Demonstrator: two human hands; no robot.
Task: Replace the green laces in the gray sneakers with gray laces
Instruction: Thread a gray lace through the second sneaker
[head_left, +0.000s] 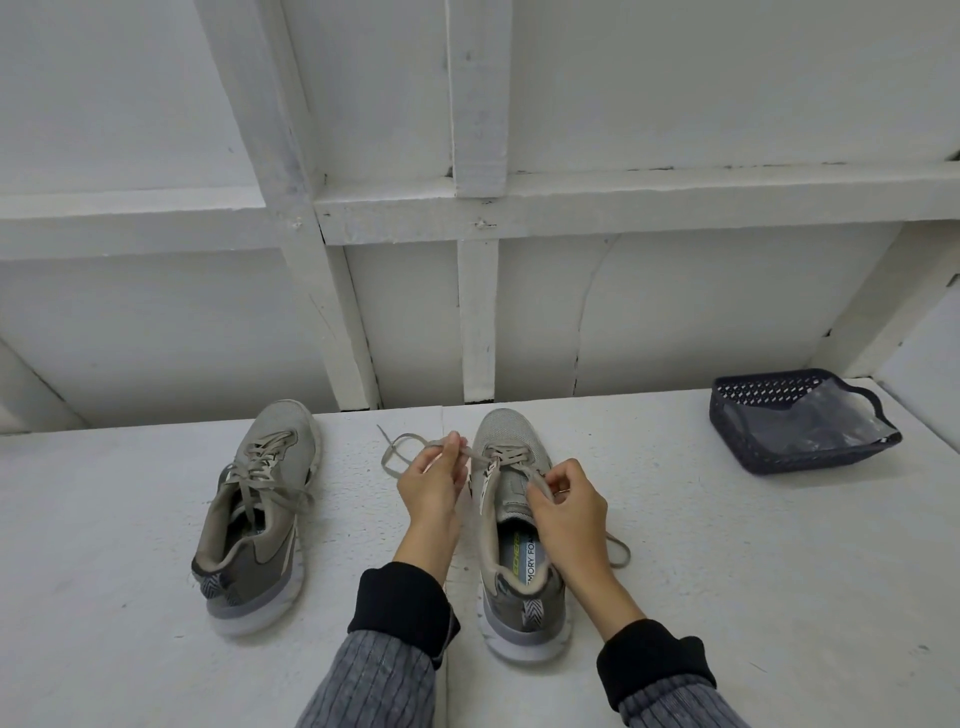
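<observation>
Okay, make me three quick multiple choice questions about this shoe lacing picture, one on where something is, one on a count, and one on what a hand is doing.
1. Where is the dark basket?
A. at the far right of the surface
B. between the two sneakers
C. at the near left

2. How many sneakers are in view?
A. one
B. two
C. three

3. What is the left hand doing?
A. lying flat on the surface
B. holding the basket
C. pinching a gray lace

Answers:
1 A, the basket sits far right, apart from both shoes.
2 B, the left sneaker and the right sneaker.
3 C, its fingers pinch the gray lace of the right sneaker.
</observation>
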